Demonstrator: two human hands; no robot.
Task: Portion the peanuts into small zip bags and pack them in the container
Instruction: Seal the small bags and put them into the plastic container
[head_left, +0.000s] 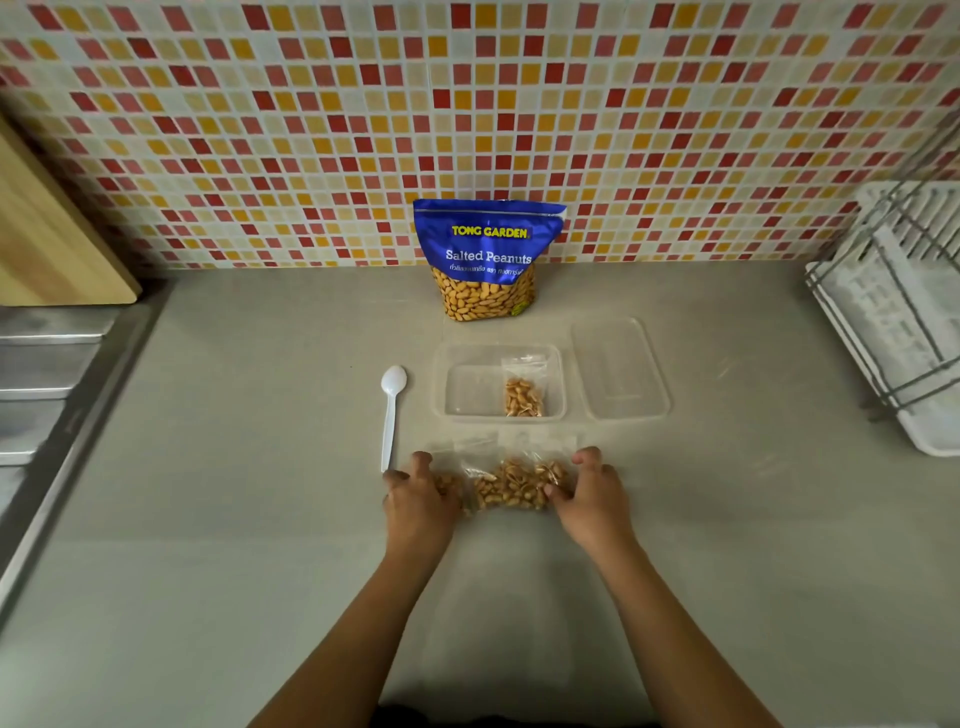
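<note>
A blue bag of salted peanuts (488, 257) stands upright against the tiled wall. In front of it sits a clear plastic container (451, 385) holding one small zip bag of peanuts (524, 392). Nearer to me, several small zip bags of peanuts (511, 483) lie side by side on the counter. My left hand (418, 493) grips the left end of this group and my right hand (589, 488) grips the right end, fingers curled over the bags. A white plastic spoon (390, 410) lies left of the container.
The container's clear lid (618, 369) lies to its right. A white dish rack (893, 306) stands at the right edge. A steel sink (47, 374) and a wooden board (47, 234) are at the left.
</note>
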